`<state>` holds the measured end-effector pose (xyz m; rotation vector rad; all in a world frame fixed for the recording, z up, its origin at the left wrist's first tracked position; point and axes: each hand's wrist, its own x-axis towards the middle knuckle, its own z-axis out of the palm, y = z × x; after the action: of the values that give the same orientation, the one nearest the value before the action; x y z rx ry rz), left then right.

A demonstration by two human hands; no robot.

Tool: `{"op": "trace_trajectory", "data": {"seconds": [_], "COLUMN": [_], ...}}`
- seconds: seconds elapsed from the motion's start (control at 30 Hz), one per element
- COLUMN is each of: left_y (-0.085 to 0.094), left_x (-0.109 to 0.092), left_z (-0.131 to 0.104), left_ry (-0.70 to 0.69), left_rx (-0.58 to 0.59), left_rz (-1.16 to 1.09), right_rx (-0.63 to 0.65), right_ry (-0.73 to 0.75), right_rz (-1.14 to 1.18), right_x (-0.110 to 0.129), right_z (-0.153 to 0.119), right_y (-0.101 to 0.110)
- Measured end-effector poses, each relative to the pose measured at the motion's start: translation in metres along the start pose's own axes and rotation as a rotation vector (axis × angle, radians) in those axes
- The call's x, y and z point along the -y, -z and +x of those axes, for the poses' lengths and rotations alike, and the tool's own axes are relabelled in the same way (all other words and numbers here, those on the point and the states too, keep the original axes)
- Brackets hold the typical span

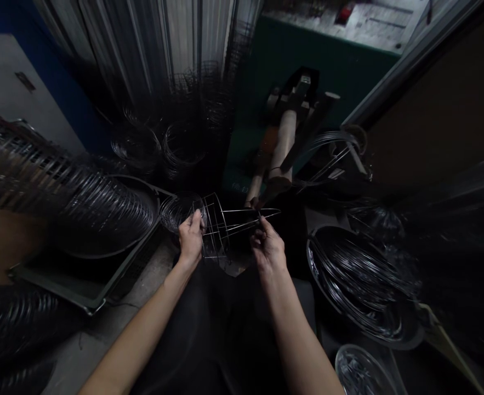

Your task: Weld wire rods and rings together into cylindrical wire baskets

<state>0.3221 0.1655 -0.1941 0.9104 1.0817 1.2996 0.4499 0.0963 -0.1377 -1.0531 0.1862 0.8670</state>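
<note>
My left hand (191, 236) is closed round the left side of a cage-like wire frame (214, 225) made of thin rings and cross wires. My right hand (269, 247) pinches a long wire loop (239, 225) that reaches to the right from the frame; whether it is joined to the frame is too dark to tell. Just beyond the right fingertips are the pale rod arms (285, 137) of a green machine (348, 71). A coil of wire rings (176, 211) lies behind my left hand.
To the right, a round tub (311, 258) holds many bent wires, with a clear container (340, 359) of small metal pieces below it. At left, a long stack of wire frames (102, 206) rests in a dark basin above a green crate (61, 291). More wire rings (180, 145) stand behind.
</note>
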Motion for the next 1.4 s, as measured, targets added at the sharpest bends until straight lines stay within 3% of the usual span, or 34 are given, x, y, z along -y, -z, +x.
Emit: {"op": "trace_trajectory", "data": {"seconds": [0.2,0.5,0.73,0.87,1.03,1.1,1.17,1.23,1.33,1.37,1.4], "left_y": [-0.001,-0.007,-0.007,-0.009,0.001,0.012,0.025,0.037,0.053,0.058,0.063], "left_x": [-0.002,0.006,-0.003,-0.008,-0.004,0.003,0.013,0.022,0.03,0.031,0.031], "left_z": [-0.001,0.007,0.016,0.017,-0.003,-0.022,-0.044,-0.064,-0.079,-0.079,-0.077], "left_ry": [0.089,0.102,0.084,0.052,-0.015,-0.074,-0.14,-0.25,-0.413,-0.424,-0.404], "left_rx": [-0.007,-0.006,-0.022,-0.008,-0.014,0.048,0.191,0.383,0.704,0.739,0.698], "left_rz": [-0.031,-0.185,-0.142,-0.114,-0.026,0.073,0.165,0.223,0.259,0.257,0.244], "right_rx": [-0.027,-0.016,-0.008,0.167,0.482,0.515,0.464,0.434,0.54,0.572,0.584], "right_ry": [-0.004,-0.034,-0.045,0.128,0.572,0.678,0.694,0.583,0.294,0.238,0.218], "right_rz": [-0.019,-0.037,-0.084,-0.363,-0.875,-0.956,-1.051,-1.174,-1.194,-1.155,-1.119], "right_x": [0.002,0.002,-0.002,-0.003,0.014,0.023,0.03,0.032,0.03,0.027,0.023], "right_z": [-0.003,-0.014,-0.018,-0.041,-0.081,-0.08,-0.067,-0.045,-0.016,-0.01,-0.008], "right_y": [-0.001,0.03,0.04,0.042,0.023,0.011,0.002,0.002,0.021,0.032,0.043]}}
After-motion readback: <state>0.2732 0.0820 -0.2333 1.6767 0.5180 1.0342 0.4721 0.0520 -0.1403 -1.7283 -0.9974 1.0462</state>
